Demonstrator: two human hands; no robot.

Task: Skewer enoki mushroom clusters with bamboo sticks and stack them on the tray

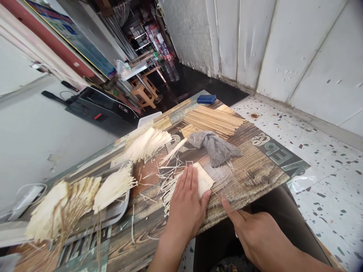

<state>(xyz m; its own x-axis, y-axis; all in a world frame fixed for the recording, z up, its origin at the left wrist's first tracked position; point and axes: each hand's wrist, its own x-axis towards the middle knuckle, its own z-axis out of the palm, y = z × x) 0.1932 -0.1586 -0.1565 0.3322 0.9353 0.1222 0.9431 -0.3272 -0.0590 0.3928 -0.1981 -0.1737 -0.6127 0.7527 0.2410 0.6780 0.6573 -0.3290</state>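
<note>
My left hand (pixel 187 192) lies flat with fingers stretched out, pressing a bunch of enoki mushrooms (pixel 203 177) against the table. The pale base of the bunch shows beyond my fingers, and its thin stems and caps fan out on the left. In my right hand (pixel 255 230) a thin bamboo skewer (pixel 216 194) is pinched, its tip at the near corner of the base. Whether the tip is inside cannot be seen. Loose enoki strands (pixel 172 170) are scattered beside my left hand.
Skewered enoki fans (pixel 113 187) lie on a metal tray (pixel 124 207) at the left. Farther back are more enoki slices (pixel 149 143), a grey cloth (pixel 215 147), a pile of skewers (pixel 212 121) and a blue box (pixel 206 99). The wooden-patterned table (pixel 255 170) ends near my legs.
</note>
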